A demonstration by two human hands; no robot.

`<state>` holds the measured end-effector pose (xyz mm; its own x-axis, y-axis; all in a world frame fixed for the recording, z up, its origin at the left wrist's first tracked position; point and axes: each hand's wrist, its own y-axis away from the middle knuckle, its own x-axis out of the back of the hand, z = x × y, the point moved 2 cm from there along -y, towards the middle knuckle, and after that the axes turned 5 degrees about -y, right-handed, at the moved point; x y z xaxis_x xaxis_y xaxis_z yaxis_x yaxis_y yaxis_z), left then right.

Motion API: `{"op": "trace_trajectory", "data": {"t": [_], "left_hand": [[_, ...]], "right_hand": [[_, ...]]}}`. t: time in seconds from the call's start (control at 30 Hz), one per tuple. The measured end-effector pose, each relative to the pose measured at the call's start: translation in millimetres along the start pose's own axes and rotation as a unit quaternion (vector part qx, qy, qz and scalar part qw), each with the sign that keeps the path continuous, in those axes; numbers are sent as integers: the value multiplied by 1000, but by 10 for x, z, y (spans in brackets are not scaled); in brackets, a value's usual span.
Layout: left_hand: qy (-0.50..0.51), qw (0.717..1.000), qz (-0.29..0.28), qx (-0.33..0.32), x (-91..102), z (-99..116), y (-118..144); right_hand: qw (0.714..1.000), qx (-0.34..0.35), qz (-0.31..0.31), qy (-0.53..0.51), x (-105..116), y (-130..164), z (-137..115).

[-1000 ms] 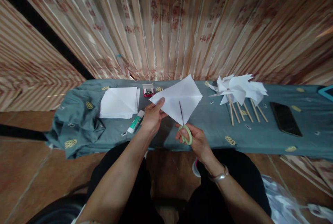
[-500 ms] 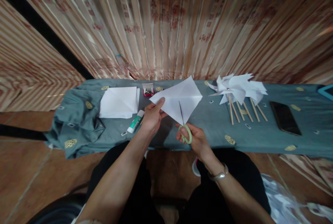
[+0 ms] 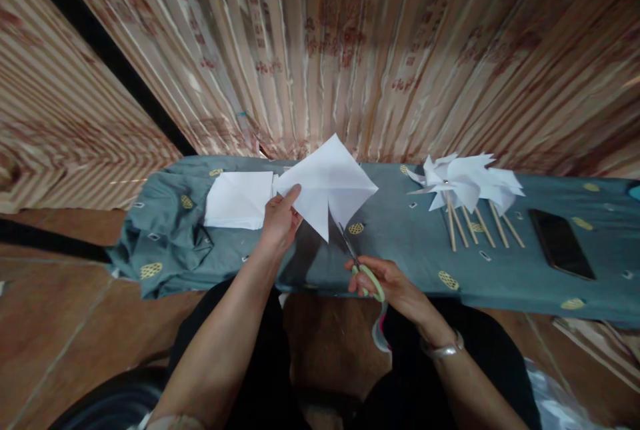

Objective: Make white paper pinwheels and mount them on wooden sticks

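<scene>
Hands (image 3: 280, 222), unmarked paper (image 3: 327, 183), scissors (image 3: 361, 267)

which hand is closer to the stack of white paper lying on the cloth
Left. The left hand holds a paper square up just right of the stack of white paper. The right hand, gripping the scissors, is farther right and nearer the person.

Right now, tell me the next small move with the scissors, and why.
Probably bring the scissors in the right hand up to another corner of the paper square. Their blades sit just below it, clear of the paper, while the left hand holds it up.
</scene>
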<state>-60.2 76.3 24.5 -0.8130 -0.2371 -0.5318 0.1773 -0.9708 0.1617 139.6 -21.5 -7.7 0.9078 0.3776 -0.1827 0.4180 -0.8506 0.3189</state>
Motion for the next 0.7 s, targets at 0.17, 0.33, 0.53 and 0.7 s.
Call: {"op": "trace_trajectory", "data": {"t": [0.17,0.33,0.53,0.7], "left_hand": [[-25,1000,10,-7,83,44,-5],[-103,994,-21,33,69,-24,68],[-215,970,-76,82,38,-129,186],[-221,964,-96,108,16,-143,214]], "right_hand": [[993,5,118,-3,349,71,-52],[950,133,282,-20,599,45,-129],[953,141,266,-35,503,-51,-140],[967,103,225,-54,385,-83,-132]]}}
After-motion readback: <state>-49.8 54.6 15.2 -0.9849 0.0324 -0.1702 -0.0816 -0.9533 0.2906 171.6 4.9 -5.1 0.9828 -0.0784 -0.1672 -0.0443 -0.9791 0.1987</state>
